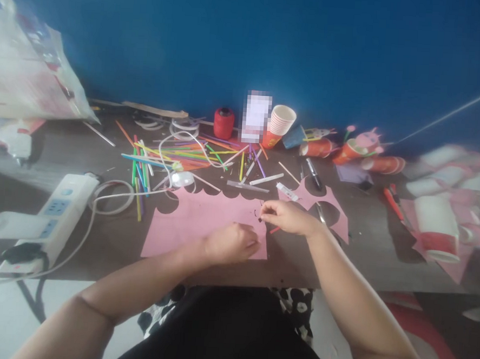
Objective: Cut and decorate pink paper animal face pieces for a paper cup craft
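A sheet of pink paper (196, 225) with scalloped cut-outs along its far edge lies flat in front of me. My left hand (234, 243) rests over its right part with the fingers curled closed; whatever they hold, if anything, is hidden. Just beyond, at the sheet's right edge, my right hand (284, 216) is closed in a pinch. Small dark bits show at its fingertips, too small to name. A second pink paper scrap (337, 220) with round holes lies right of that hand, and scissors (321, 212) show partly through one hole.
Colourful sticks (209, 150) lie scattered at the back. Behind them stand a red thread spool (224, 123) and stacked paper cups (282, 120). A white power strip (57, 211) with cables is at left, near a glue gun (14, 143). Further right are a marker (314, 174), a red cutter (393, 202) and more cups (438, 227).
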`<state>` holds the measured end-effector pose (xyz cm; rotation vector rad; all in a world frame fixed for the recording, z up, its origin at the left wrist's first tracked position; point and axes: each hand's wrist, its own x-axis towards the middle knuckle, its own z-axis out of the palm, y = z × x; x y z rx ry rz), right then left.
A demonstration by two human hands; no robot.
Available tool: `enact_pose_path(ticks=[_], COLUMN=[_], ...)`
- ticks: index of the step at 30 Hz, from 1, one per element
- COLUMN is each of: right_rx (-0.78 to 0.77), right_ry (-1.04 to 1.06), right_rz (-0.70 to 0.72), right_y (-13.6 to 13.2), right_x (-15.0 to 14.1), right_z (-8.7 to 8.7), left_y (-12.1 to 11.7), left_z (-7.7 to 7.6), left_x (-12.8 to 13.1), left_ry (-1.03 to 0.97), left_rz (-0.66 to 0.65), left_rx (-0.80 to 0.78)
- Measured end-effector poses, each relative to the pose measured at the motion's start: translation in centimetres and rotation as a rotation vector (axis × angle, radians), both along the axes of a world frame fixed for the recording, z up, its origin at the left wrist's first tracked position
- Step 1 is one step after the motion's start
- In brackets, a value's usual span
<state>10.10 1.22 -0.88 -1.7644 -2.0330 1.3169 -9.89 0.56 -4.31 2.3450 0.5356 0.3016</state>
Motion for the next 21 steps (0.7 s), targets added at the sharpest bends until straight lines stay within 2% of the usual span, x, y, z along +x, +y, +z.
enact_pose_path(ticks=[3, 7, 12, 21], right_rx=[-0.065, -0.011, 0.041, 0.082], right_ry=[-0.158, -0.329, -0.49, -0.592], right_rz=[0.041, 0.163, 0.309, 0.376], right_y=[0.0, 0.4, 1.2, 1.5], right_x=[-1.0, -2.1, -2.8, -3.5], right_z=[-0.4, -0.3, -0.5, -1.1], left_y=[-1.3, -2.0, -2.1, -2.2], left_z=[0.3, 0.2, -0.2, -0.4], left_x=[-0.1, 0.0, 0.1, 0.2], left_ry=[0.078, 0.174, 0.227, 0.302], left_rz=[-0.134, -0.113, -0.104, -0.064], left_rx=[0.258, 0.396, 0.455, 0.441])
